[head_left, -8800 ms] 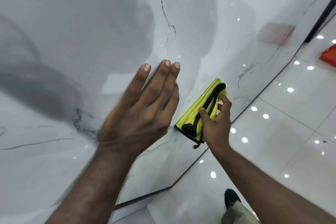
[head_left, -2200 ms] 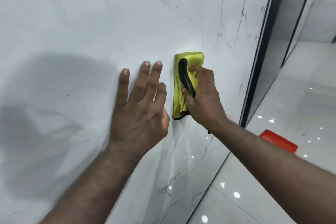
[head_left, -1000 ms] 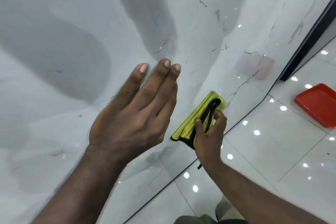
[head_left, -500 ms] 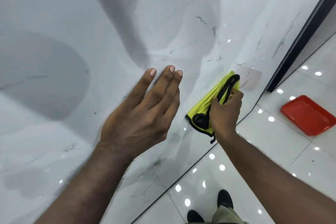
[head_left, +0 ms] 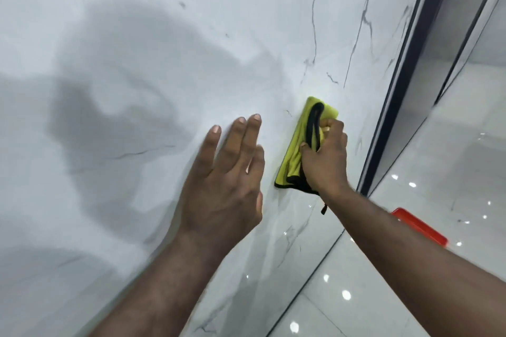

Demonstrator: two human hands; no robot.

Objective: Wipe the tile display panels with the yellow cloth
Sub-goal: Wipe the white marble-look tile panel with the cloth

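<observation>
A glossy white marble-look tile panel with thin grey veins fills most of the view. My right hand grips a folded yellow cloth with a black edge and presses it flat on the panel, near the panel's right side. My left hand lies to the left of the cloth with fingers straight against the panel. The two hands are a short gap apart.
A dark frame strip borders the panel on the right, with a grey panel beyond it. A red tray lies on the shiny white floor tiles, partly hidden by my right forearm.
My right hand has slid the cloth up the panel from near the floor edge to mid-height. The view has tilted upward; my left hand stays beside the cloth.
</observation>
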